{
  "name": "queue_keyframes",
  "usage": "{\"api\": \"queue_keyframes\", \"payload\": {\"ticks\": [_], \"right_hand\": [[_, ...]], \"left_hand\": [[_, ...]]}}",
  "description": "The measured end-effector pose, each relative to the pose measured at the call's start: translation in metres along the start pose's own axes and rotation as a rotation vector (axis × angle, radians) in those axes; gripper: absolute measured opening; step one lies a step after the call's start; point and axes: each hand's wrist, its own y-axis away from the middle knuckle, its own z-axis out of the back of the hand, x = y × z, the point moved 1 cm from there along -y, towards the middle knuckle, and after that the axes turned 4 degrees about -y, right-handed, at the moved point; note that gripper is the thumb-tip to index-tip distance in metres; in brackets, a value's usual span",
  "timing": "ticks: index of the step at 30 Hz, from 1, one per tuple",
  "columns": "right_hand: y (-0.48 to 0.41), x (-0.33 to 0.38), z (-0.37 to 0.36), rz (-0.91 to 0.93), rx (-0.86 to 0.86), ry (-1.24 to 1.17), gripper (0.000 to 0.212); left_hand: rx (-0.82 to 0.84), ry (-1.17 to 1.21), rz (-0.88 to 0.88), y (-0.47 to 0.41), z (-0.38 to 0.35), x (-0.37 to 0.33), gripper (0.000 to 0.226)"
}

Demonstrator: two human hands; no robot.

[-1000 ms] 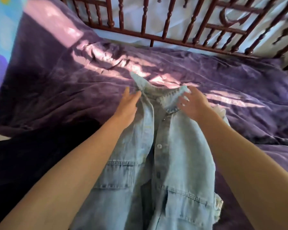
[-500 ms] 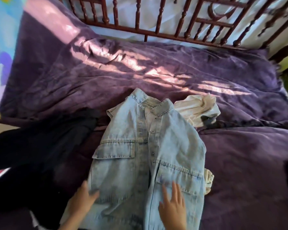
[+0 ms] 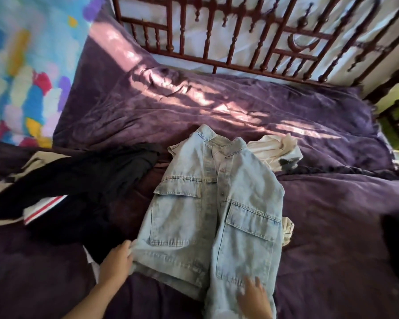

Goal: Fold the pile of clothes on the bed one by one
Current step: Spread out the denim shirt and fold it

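Now the denim shirt (image 3: 207, 203) lies front-up on the purple cover (image 3: 332, 226). My right hand (image 3: 255, 300) lies flat, fingers spread, on its hem. My left hand (image 3: 116, 263) touches its left edge, grip unclear. Black clothes (image 3: 90, 180) lie left of it, a white garment (image 3: 274, 150) by its collar, a wooden rail (image 3: 217, 63) beyond.

light: dim, sun streaks across bed (image 3: 194, 100) | focus: soft, smeared edges | distortion: wide-angle bowing
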Motion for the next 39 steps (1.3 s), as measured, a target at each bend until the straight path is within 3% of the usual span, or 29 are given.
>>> {"api": "queue_keyframes", "payload": {"ticks": [5,10,14,18,23,25,28,31,33,36,39], "right_hand": [[0.023,0.037,-0.009,0.186,0.023,0.163,0.06],[0.054,0.077,-0.054,0.34,0.107,0.161,0.078],[0.069,0.092,-0.085,0.221,0.165,0.1,0.09],[0.07,0.1,-0.101,0.226,0.053,0.143,0.069],[0.066,0.1,-0.109,0.334,0.087,0.163,0.048],[0.063,0.098,-0.119,0.217,0.18,-0.087,0.058],[0.059,0.097,-0.129,-0.061,0.266,-0.733,0.073],[0.058,0.093,-0.126,-0.179,0.292,-1.011,0.072],[0.06,0.087,-0.12,-0.176,0.32,-0.997,0.066],[0.064,0.077,-0.109,-0.106,0.283,-0.801,0.037],[0.07,0.063,-0.1,-0.047,0.227,-0.576,0.026]], "left_hand": [[-0.085,0.543,0.035,0.023,0.024,0.001,0.039],[-0.013,1.047,0.136,0.06,0.039,0.028,0.045],[0.004,1.188,0.185,0.082,0.042,0.054,0.046],[0.083,1.294,0.249,0.102,0.043,0.075,0.044],[0.162,1.364,0.277,0.114,0.041,0.085,0.041],[0.18,1.368,0.297,0.119,0.04,0.086,0.042],[0.187,1.374,0.346,0.122,0.038,0.088,0.044],[0.188,1.356,0.38,0.123,0.034,0.089,0.047],[0.182,1.345,0.386,0.122,0.033,0.088,0.045],[0.128,1.287,0.386,0.119,0.03,0.096,0.047],[0.019,0.987,0.364,0.116,0.013,0.104,0.054]]}}
